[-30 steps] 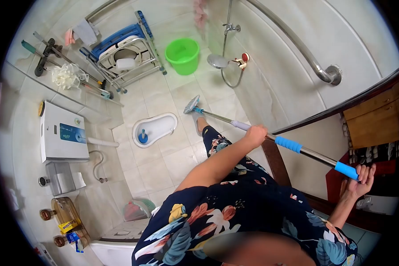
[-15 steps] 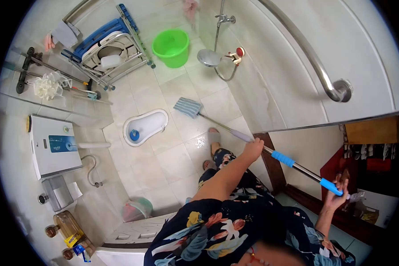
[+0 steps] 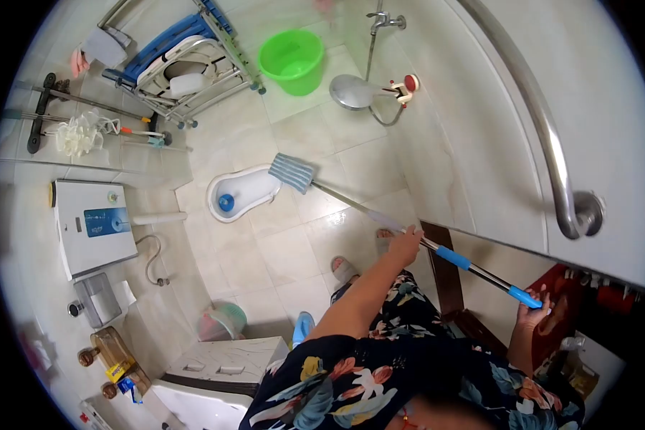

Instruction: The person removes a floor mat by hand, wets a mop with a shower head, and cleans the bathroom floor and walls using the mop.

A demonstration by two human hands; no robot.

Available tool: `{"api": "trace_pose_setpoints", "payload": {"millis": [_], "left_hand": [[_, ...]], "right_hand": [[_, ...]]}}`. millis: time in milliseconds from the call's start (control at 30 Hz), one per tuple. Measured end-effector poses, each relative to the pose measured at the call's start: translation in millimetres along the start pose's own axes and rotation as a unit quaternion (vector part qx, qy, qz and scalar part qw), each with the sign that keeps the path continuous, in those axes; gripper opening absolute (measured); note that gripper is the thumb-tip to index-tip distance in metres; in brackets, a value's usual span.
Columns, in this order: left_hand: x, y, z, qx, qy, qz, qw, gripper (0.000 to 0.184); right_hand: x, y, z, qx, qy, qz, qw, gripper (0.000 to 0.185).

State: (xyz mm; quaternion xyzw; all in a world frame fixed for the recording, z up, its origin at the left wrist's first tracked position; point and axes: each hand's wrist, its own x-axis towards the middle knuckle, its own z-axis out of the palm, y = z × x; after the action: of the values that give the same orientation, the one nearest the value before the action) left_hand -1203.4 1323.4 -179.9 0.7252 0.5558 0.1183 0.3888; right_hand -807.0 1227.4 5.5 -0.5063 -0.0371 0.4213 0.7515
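A mop pole runs diagonally from its blue-grey striped flat head (image 3: 292,173) to its blue end grip (image 3: 524,297). The head lies at the right rim of the white squat toilet (image 3: 245,192), overlapping that rim in view. My left hand (image 3: 406,246) is closed round the middle of the pole, near its pale grey sleeve. At the pole's far end, my right hand (image 3: 534,312) holds the blue end grip against the palm, with some fingertips showing beyond it. A small blue object (image 3: 226,202) sits inside the toilet bowl.
A green basin (image 3: 291,61) stands on the floor beside a folded blue-and-white chair (image 3: 186,68). On the right wall are a shower head (image 3: 351,92) and a metal grab bar (image 3: 545,122). A small bin (image 3: 222,321) and white cabinet (image 3: 226,358) are at lower left.
The mop head has moved left from the floor near the foot to the toilet's right rim, turning flat. Both hands have stayed on the pole and shifted with it; the feet and view have also shifted.
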Motion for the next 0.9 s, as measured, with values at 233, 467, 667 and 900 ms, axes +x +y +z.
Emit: {"api": "trace_pose_setpoints", "payload": {"millis": [233, 467, 667, 900], "left_hand": [[-32, -75, 46, -0.200, 0.126, -0.158, 0.959, 0.036], [-77, -179, 121, -0.299, 0.091, -0.401, 0.861, 0.038], [64, -216, 179, -0.678, 0.159, -0.445, 0.563, 0.070], [145, -276, 218, -0.772, 0.186, -0.302, 0.527, 0.037]], "right_hand": [[199, 25, -168, -0.059, 0.040, -0.041, 0.997, 0.032], [234, 165, -151, -0.080, 0.137, 0.003, 0.987, 0.031], [266, 270, -166, -0.086, 0.147, 0.048, 0.984, 0.031], [283, 360, -168, -0.074, 0.167, 0.084, 0.980, 0.030]]}}
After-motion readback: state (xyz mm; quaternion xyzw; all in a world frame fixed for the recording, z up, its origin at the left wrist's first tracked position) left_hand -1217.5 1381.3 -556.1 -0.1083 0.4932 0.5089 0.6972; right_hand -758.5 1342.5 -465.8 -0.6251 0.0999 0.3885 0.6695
